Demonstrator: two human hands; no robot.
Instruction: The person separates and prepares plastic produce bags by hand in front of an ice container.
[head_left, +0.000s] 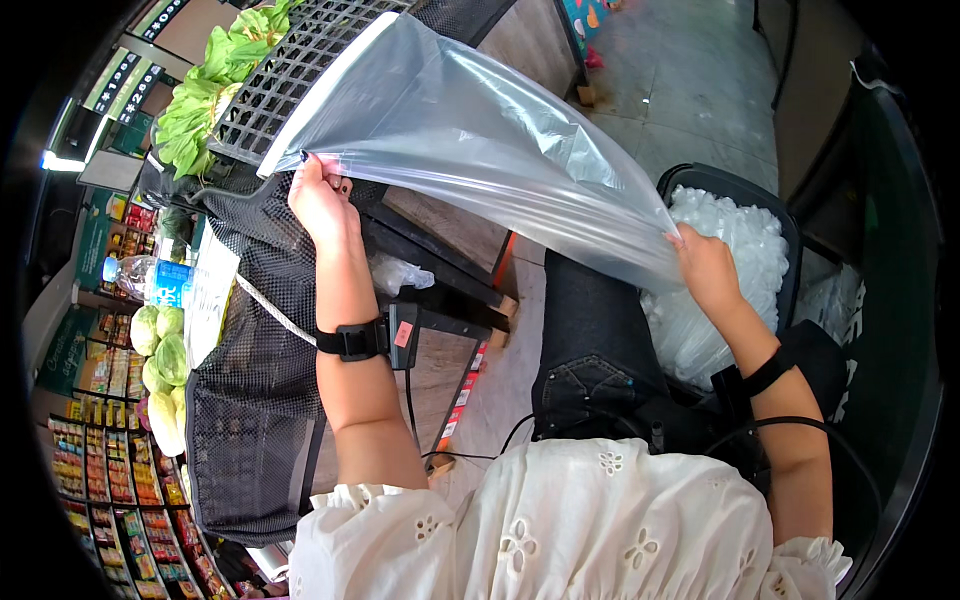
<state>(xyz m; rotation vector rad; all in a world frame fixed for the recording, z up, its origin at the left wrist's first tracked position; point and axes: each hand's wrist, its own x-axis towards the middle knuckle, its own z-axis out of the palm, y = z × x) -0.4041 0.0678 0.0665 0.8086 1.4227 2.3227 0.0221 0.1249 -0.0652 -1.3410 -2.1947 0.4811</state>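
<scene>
A clear plastic bag (480, 142) is stretched between my two hands, its upper left edge lying along a white strip (330, 90) beside a black plastic crate (277, 82). My left hand (324, 196) pinches the bag's lower left edge near the end of that strip. My right hand (703, 262) grips the gathered right end of the bag, above a dark bin (796, 247) full of crumpled clear plastic (727, 225). Both forearms wear black straps; a small dark box (403, 335) is on the left one.
Leafy greens (195, 112) lie along the crate. A plastic water bottle (150, 279), cabbages (161, 337) and black mesh cloth (255, 390) are at the left. Stocked shelves (120, 480) stand beyond. A black cable (817, 424) runs past my right arm. Crumpled plastic (401, 274) lies near my left forearm.
</scene>
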